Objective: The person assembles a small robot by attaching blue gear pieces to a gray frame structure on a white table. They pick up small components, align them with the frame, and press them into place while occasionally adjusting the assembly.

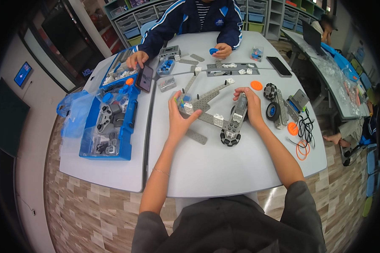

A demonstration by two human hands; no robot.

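Note:
A grey building-kit frame of long perforated beams, white connectors and black pins lies on the table before me. My left hand grips its left end, the thumb on the beam and the fingers curled behind. My right hand is curled round a grey motor at the frame's right side, partly hiding it. Below the motor sits a black roller wheel. Another dark wheel is mostly hidden behind the motor, beside my right palm. A loose grey flat beam lies under the frame near my left wrist.
At left stands an open blue kit box with a game controller. On the right lie wheels, orange gears, black cables and a phone. Across the table, a person's hand holds a blue piece.

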